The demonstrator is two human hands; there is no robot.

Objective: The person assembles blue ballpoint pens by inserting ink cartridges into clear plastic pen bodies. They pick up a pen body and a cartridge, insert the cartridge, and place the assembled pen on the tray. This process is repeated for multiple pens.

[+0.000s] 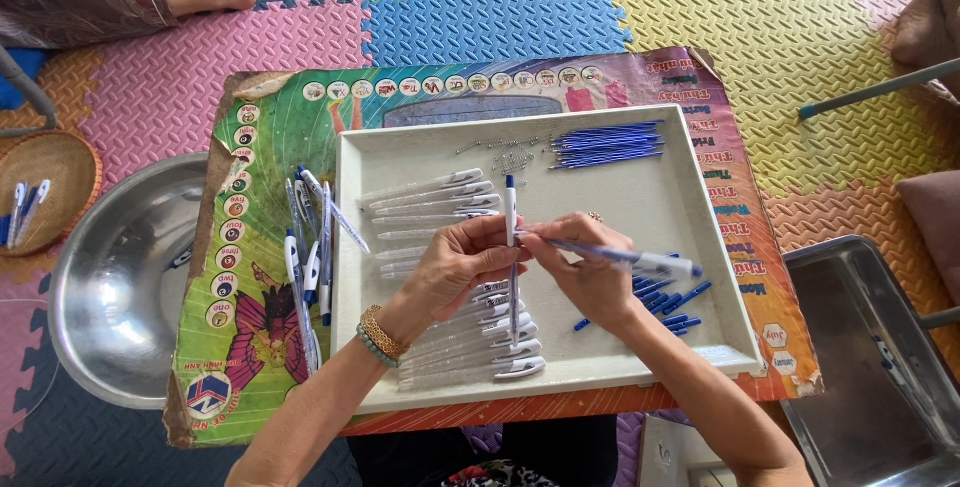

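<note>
Pinching upright white pen barrel (512, 247) in my left hand (455, 267); right hand (590, 272) fingers closed on blue-tipped pen (630, 259) lying crosswise, tip toward barrel.

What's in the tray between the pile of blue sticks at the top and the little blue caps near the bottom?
In the head view, the right hand lies between the blue refills and the blue caps, holding a pen barrel; above it the white tray is bare.
</note>
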